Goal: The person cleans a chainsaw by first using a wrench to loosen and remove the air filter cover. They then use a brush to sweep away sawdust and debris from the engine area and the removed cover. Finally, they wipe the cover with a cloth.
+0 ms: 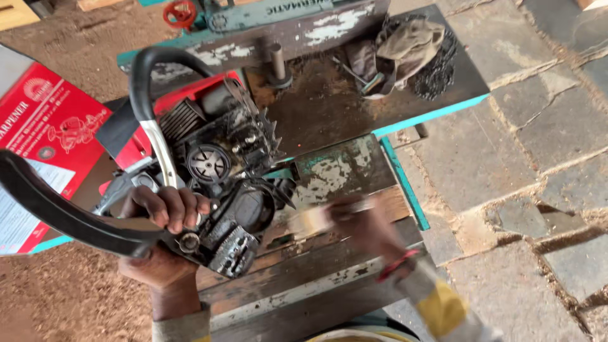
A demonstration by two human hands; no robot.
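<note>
left hand has its fingers clamped over the handle bar of the chainsaw body lying on the wooden bench; blurred right hand pinches a brush just beside the engine, rag beyond

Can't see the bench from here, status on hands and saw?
Left hand grips chainsaw body by its handle. Right hand holds a brush, blurred, beside it. Rag and chain lie apart.

Soft daylight, motion-blurred right hand
</note>
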